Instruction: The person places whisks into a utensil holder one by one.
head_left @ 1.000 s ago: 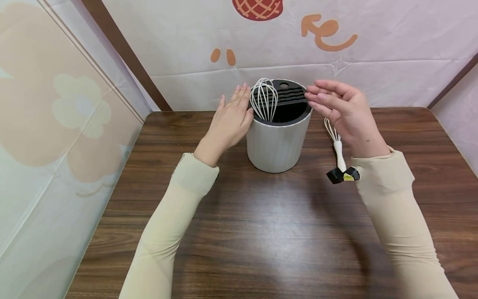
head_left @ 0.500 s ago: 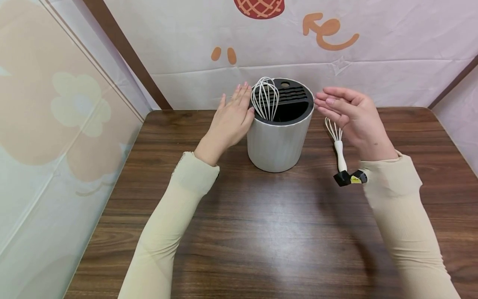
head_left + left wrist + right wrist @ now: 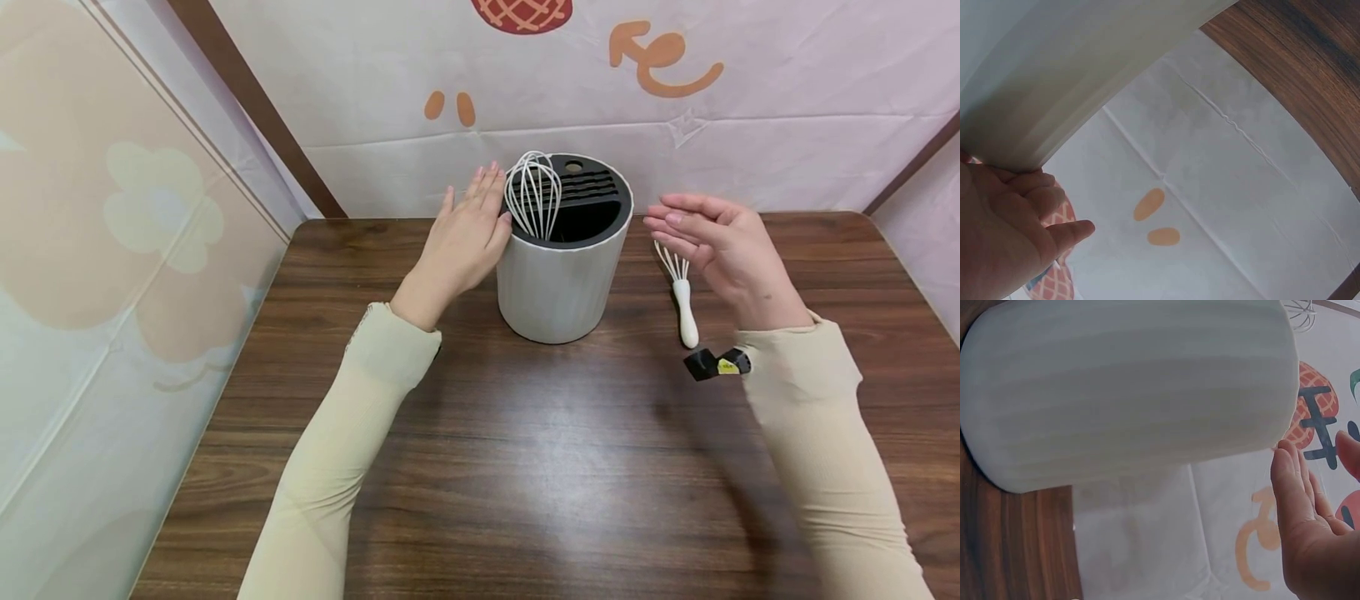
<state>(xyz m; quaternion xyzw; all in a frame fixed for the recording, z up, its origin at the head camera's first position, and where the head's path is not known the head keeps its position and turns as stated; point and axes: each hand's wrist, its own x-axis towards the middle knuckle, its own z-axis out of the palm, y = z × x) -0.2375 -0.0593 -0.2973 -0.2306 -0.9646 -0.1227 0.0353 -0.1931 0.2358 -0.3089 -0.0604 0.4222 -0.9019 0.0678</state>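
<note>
A white ribbed utensil holder with a black slotted top stands upright near the back of the table. A white whisk leans in its left part, wires up, its handle hidden inside. My left hand rests against the holder's upper left side with straight fingers; the left wrist view shows its fingertips at the wall. To the right of the holder, my right hand hovers with fingers extended, apart from the rim and holding nothing. Below that hand a smaller white whisk lies on the table, its wire tip partly covered.
The brown wooden table reaches back to a white printed cloth wall. Another cloth panel borders it on the left. A small black wrist camera juts out from the right sleeve.
My right hand has drawn away from the holder's rim, moving right and toward me, uncovering more of the small whisk's handle. The left hand stays against the holder.
</note>
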